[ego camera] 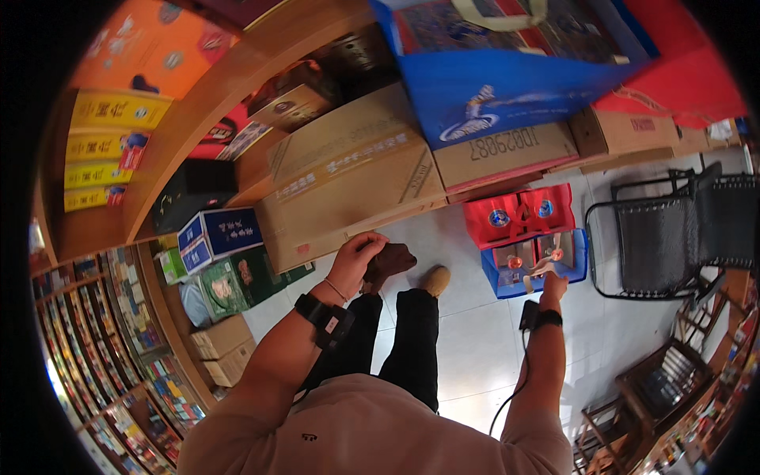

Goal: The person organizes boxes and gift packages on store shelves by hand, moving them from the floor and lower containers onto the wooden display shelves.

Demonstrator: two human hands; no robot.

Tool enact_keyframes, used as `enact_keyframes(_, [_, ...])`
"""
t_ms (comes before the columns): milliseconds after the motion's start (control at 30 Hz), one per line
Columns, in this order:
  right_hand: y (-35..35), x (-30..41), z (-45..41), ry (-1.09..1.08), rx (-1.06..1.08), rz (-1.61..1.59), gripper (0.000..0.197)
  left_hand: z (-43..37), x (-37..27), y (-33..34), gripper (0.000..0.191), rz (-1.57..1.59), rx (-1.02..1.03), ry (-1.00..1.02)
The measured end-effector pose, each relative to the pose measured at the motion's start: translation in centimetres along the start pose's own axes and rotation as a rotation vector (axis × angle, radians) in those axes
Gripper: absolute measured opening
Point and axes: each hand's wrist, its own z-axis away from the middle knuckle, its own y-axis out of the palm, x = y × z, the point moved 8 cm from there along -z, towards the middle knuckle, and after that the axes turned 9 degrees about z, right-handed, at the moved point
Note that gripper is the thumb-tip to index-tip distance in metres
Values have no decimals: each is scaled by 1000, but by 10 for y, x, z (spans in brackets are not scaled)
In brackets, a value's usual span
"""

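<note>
In my left hand (356,261) is a dark brown cloth (389,261), pinched at its upper edge and hanging in front of my shoe. My right hand (555,287) reaches out to the right, its fingers closed on the pale handle (541,268) of a blue bag (491,278) on the floor. Packages with round orange emblems show inside that bag. Right behind it stands a red bag (484,222) with round blue emblems and red handles. Both wrists wear black straps with small devices.
Ahead are a large cardboard box (350,178) and a big blue bag (493,95) on another carton (510,155). Wooden shelves (178,148) with boxed goods rise at left. A black mesh chair (659,246) stands right, a dark wooden chair (665,380) below it. Tiled floor (475,344) lies between.
</note>
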Motion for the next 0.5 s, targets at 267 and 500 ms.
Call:
enact_keyframes(267, [15,233,294,-783,1171,-519,29,27,-8,-33,16,446,5,-34])
enact_keyframes(500, [39,309,474,-924,1468,-309,58,53,-25,-83,25,562,82,17])
